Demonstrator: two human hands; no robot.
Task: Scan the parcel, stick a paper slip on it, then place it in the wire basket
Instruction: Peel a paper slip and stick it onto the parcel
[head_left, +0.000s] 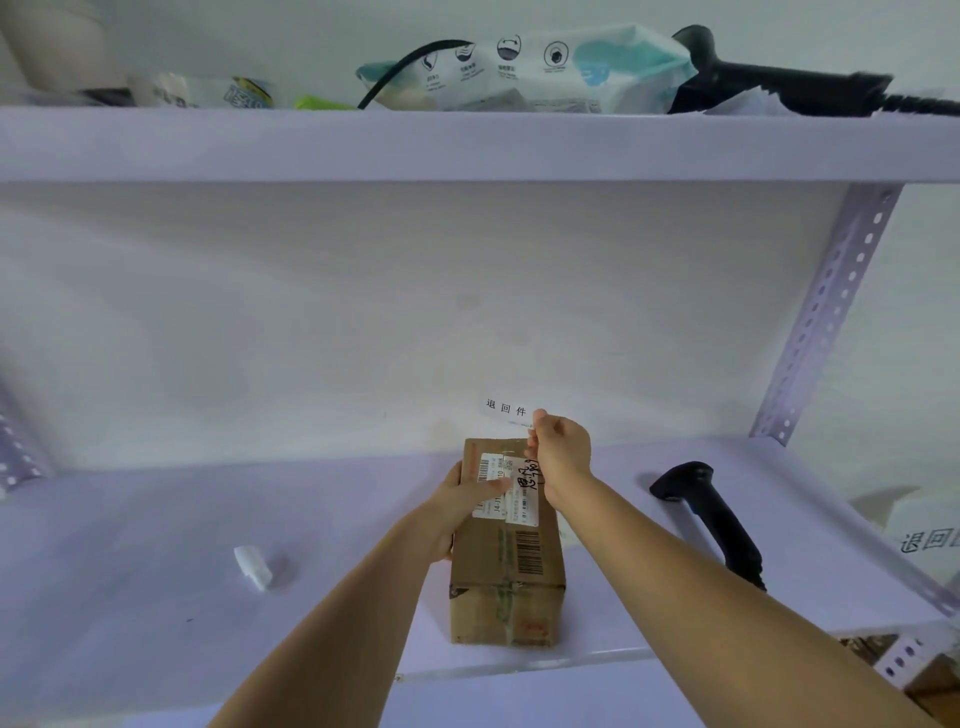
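A brown cardboard parcel (506, 551) with white shipping labels and barcodes lies on the white shelf (156, 571), lengthwise away from me. My left hand (462, 501) rests on its left side, thumb across the label. My right hand (558, 454) hovers over the parcel's far end and pinches a small white paper slip (506, 408) printed with black characters. A black handheld scanner (709, 512) lies on the shelf to the right of the parcel, untouched. No wire basket is in view.
A small white plastic piece (253, 566) lies on the shelf at left. An upper shelf (467, 145) carries a wipes pack (545, 67), a second black scanner (769, 78) with cable, and wrappers. A perforated metal post (826, 312) stands at right.
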